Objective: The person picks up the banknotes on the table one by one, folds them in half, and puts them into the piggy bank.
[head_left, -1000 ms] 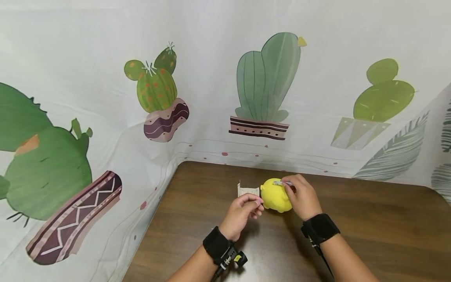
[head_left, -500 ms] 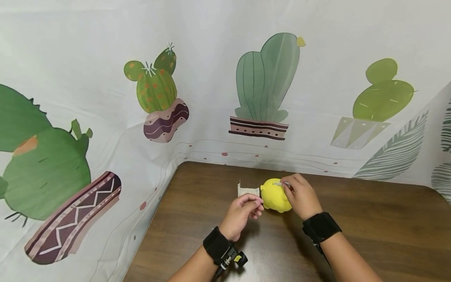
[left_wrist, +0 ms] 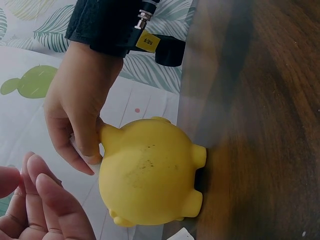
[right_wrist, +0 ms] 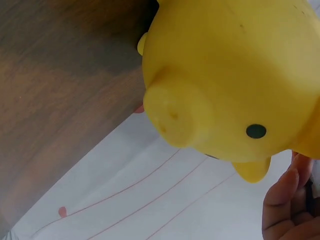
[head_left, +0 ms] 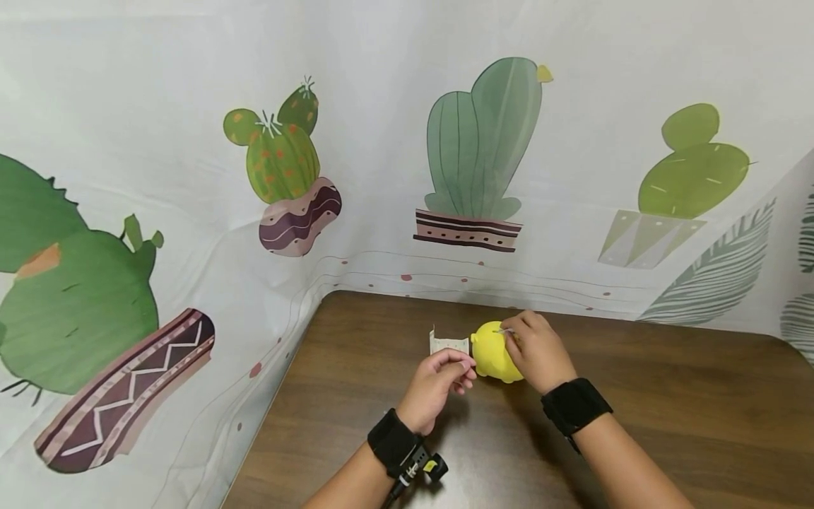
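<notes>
A yellow piggy bank [head_left: 494,352] stands on the table; its snout, an eye and an ear show in the right wrist view. My right hand [head_left: 537,351] is at its top and pinches a thin whitish slip [head_left: 504,330], of which only a small end shows above the bank. The slip looks like folded paper; its lower part is hidden. My left hand [head_left: 439,385] is just left of the bank, thumb and fingertips close together, fingers loosely bent. Nothing shows between them in the left wrist view, where the left hand [left_wrist: 42,205] appears at the lower left.
Behind the left hand lies a small pale patterned piece of paper or card [head_left: 448,345] with one edge standing up. The brown wooden table [head_left: 668,403] ends at a white curtain [head_left: 381,141] printed with cacti. Each wrist wears a black band [head_left: 575,406].
Less of the slip shows above the piggy bank than before. My right hand has shifted slightly left over the bank's top. The left hand stays in place.
</notes>
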Motion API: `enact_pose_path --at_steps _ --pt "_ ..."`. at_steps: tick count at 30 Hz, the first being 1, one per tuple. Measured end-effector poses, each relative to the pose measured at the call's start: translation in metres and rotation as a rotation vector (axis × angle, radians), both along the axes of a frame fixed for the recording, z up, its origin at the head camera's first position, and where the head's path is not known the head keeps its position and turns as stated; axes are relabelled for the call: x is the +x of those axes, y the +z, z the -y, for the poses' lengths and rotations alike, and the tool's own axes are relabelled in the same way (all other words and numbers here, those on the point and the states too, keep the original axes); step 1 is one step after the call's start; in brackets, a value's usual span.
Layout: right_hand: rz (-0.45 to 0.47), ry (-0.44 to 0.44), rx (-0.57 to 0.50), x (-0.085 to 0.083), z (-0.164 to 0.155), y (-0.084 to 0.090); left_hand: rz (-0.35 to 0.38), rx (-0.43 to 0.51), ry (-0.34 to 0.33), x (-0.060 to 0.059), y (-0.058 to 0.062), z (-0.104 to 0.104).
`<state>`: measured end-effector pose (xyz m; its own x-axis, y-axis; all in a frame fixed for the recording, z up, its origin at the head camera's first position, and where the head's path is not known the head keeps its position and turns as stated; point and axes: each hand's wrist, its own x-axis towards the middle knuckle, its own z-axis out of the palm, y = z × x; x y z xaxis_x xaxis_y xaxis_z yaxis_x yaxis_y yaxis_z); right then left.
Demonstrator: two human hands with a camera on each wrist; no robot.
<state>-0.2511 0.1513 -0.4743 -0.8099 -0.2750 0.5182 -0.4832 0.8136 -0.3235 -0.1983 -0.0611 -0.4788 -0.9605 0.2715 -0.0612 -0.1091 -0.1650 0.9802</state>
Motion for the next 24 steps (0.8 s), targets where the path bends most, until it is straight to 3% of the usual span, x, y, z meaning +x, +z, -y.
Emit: enact_pose_path --at_steps 9,24 --pt "0.039 0.003 0.022 -0.003 0.006 -0.002 -0.005 -0.001 -0.005 0.0 -0.001 0.0" --pt "-0.001 -0.012 0.065 -0.003 0.014 -0.009 -0.008 0.005 0.016 -0.003 -0.006 -0.002"
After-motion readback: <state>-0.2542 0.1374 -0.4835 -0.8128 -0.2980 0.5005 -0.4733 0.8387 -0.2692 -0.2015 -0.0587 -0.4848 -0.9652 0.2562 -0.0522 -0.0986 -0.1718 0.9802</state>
